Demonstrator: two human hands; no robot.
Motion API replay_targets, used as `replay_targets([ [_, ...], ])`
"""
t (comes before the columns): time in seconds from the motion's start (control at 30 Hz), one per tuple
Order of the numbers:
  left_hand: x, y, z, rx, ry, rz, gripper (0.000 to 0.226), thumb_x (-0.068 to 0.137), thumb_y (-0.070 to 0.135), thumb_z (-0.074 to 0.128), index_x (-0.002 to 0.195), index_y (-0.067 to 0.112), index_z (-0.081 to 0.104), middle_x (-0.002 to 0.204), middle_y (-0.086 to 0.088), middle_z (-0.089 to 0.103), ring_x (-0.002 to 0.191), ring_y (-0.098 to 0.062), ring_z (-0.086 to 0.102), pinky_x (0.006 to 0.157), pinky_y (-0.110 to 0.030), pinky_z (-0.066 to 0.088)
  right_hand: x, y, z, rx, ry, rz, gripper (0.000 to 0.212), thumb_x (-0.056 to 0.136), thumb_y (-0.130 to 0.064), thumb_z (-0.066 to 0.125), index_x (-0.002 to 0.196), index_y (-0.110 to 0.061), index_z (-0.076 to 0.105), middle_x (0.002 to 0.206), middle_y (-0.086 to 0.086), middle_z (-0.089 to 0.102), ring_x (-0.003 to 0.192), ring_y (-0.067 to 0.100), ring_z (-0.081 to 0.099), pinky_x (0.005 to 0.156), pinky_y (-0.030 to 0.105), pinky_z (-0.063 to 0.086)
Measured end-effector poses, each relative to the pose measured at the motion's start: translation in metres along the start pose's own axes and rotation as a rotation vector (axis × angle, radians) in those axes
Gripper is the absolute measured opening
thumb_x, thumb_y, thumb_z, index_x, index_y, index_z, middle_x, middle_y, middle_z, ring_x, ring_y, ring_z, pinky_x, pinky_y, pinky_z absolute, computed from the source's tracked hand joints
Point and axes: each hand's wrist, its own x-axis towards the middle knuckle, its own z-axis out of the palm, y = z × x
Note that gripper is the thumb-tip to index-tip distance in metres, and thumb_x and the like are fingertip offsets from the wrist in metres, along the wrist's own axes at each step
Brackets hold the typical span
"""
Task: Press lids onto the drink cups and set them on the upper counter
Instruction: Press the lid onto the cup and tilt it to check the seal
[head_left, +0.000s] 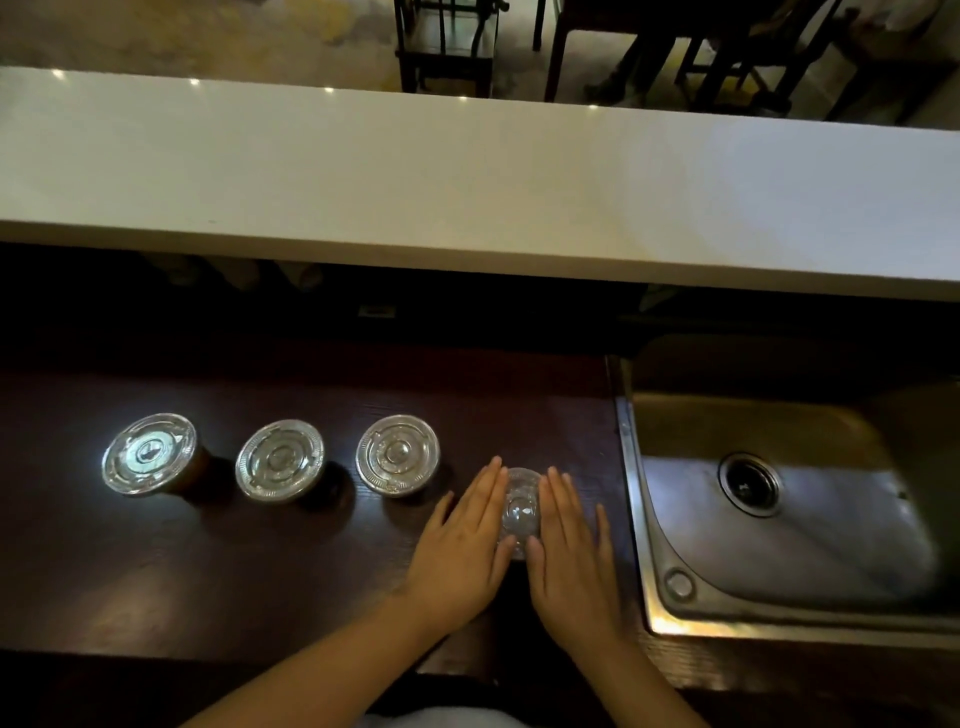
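Note:
Three drink cups with clear plastic lids stand in a row on the dark lower counter: left cup (149, 453), middle cup (280, 460), right cup (398, 455). A fourth cup with a clear lid (521, 506) stands nearest me, to the right of the row. My left hand (462, 545) lies flat on the lid's left side, and my right hand (571, 556) lies flat on its right side, fingers extended forward. The cup body beneath is hidden by the hands and lid. The white upper counter (467, 176) runs across the view behind the cups.
A steel sink (779, 499) with a round drain sits just right of my right hand, its rim close to my little finger. Dark chairs and table legs stand beyond the upper counter. The dark lower counter (208, 571) extends left and toward me.

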Motion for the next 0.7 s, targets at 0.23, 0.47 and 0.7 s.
replay_targets([
  [0.23,0.02,-0.02,-0.018,0.156,-0.074,0.24,0.063,0.091,0.04,0.023,0.146,0.014,0.005,0.153,0.002,0.002,0.142,-0.014,0.004,0.112,-0.039,0.021,-0.023,0.0,-0.005,-0.053,0.041,0.082,0.061,0.097,-0.047,0.01,0.139,-0.01,0.034,0.145,0.009,0.04,0.138,0.018,0.022,0.111,0.042,0.006],
  [0.47,-0.007,0.013,0.005,0.017,0.153,-0.002,0.064,0.088,0.039,0.031,0.145,0.011,0.018,0.153,-0.001,0.014,0.142,-0.016,0.009,0.11,-0.038,0.02,-0.037,0.006,-0.03,0.043,0.184,-0.005,0.046,0.096,-0.03,0.025,0.139,-0.015,0.034,0.141,0.007,0.045,0.135,0.017,0.028,0.11,0.037,0.013],
  [0.7,-0.013,0.016,0.02,0.126,0.118,-0.012,0.062,0.088,0.04,0.034,0.142,0.01,0.027,0.151,-0.005,0.027,0.139,-0.014,0.014,0.104,-0.046,0.036,-0.015,0.015,-0.007,0.006,-0.023,-0.077,0.059,0.093,-0.031,0.029,0.147,-0.015,0.011,0.157,-0.005,0.005,0.142,0.01,0.002,0.112,0.031,0.002],
])
